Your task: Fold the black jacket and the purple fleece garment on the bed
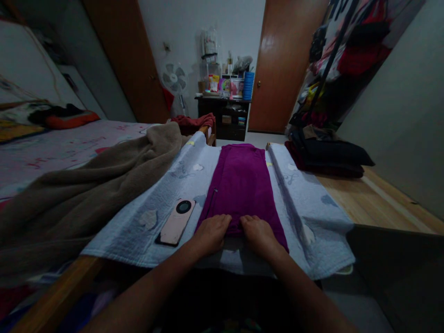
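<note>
A folded purple garment point(243, 185) lies lengthwise in front of me, with a short zipper on its left side. Beneath it spreads a light blue quilted cloth point(312, 203) with pale patterned patches. My left hand point(213, 233) is at the garment's near edge, fingers bent and closed on the fabric. Close beside it on the right, my right hand point(258, 235) grips the same edge, its thumb hidden. A pink phone point(176, 223) with a round dark camera rests back side up on the cloth, left of the garment.
At left, a brown blanket point(138, 162) covers part of a bed point(86, 138). Dark folded clothes point(329, 150) are stacked on a wooden surface point(378, 199) at right. A fan point(175, 78) and a loaded dark cabinet point(222, 111) stand at the back near a wooden door point(280, 69).
</note>
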A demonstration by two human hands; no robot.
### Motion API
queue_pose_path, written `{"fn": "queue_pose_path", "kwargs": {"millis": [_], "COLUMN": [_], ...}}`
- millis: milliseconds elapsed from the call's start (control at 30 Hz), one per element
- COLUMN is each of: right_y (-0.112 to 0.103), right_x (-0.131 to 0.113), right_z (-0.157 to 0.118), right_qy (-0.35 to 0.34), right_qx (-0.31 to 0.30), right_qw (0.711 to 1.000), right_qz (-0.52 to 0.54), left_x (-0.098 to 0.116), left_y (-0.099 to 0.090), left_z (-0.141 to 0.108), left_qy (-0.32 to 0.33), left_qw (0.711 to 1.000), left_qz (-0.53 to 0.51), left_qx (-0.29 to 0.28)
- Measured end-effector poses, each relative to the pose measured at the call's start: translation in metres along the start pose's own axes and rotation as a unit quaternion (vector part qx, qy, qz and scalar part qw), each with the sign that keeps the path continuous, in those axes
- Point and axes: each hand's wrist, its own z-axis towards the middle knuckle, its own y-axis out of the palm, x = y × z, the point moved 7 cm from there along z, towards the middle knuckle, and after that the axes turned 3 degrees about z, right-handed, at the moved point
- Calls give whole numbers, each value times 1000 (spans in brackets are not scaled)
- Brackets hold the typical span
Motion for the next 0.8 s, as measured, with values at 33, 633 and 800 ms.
{"fn": "queue_pose_path", "kwargs": {"millis": [33, 633, 800], "right_y": [3, 2, -6], "right_x": [-4, 12, 16], "right_z": [-3, 4, 9], "right_qy": [8, -23, -42], "right_qx": [23, 26, 3], "right_qw": [1000, 998, 997], "right_qz": [-6, 46, 72], "left_x": [0, -33, -55], "left_y": [0, -40, -42], "left_z": [1, 80, 145], "left_qy": [4, 144, 135], "left_qw": [1000, 911, 942], "left_qz": [2, -324, -294], "left_qx": [-5, -209, -93]}}
